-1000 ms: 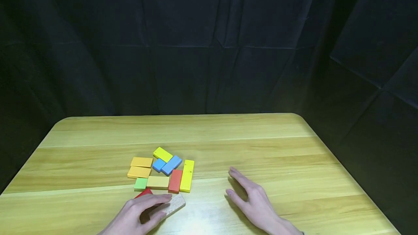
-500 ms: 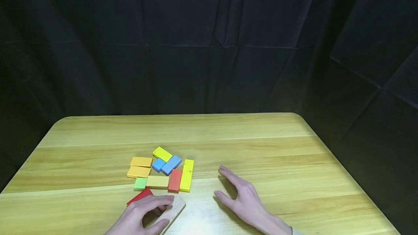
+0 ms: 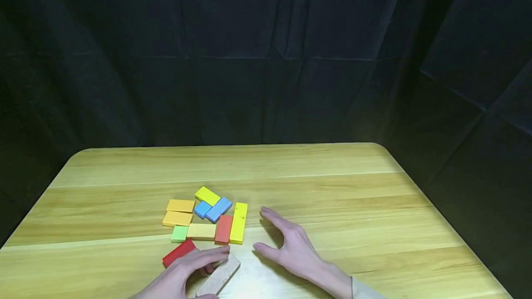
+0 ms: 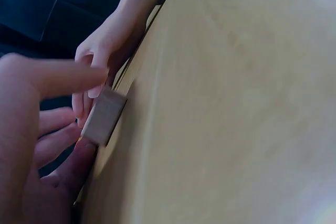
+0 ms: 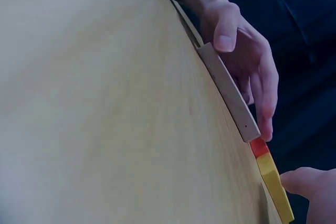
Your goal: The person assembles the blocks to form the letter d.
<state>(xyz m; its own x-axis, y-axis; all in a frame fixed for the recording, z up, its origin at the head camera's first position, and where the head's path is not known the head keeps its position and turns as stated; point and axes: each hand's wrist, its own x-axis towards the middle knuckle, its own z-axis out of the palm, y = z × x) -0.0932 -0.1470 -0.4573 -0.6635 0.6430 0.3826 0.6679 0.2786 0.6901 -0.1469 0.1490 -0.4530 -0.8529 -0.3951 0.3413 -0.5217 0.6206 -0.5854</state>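
Observation:
In the head view my left hand (image 3: 176,276) grips a pale, unpainted wooden block (image 3: 222,275) lying slantwise near the front. The thumb is at the block's near end and the fingers reach over its far part; the palm side is hidden there. The right wrist view shows that same block (image 5: 230,95) on edge, between thumb and fingers. My right hand (image 3: 293,250) is right of the block, fingers spread and holding nothing. Just behind the left hand lies a red block (image 3: 178,252), partly covered by it in the head view.
Farther back lie a green block (image 3: 179,234), a tan block (image 3: 202,231), a red block (image 3: 223,230), a long yellow block (image 3: 238,223), two orange blocks (image 3: 180,205), two blue blocks (image 3: 219,209) and a small yellow block (image 3: 207,195). The wooden table (image 3: 353,188) meets dark curtains.
The pale block has turned to a steeper slant and shifted slightly right with my left hand. My right hand has moved left toward it. More of the nearer red block shows.

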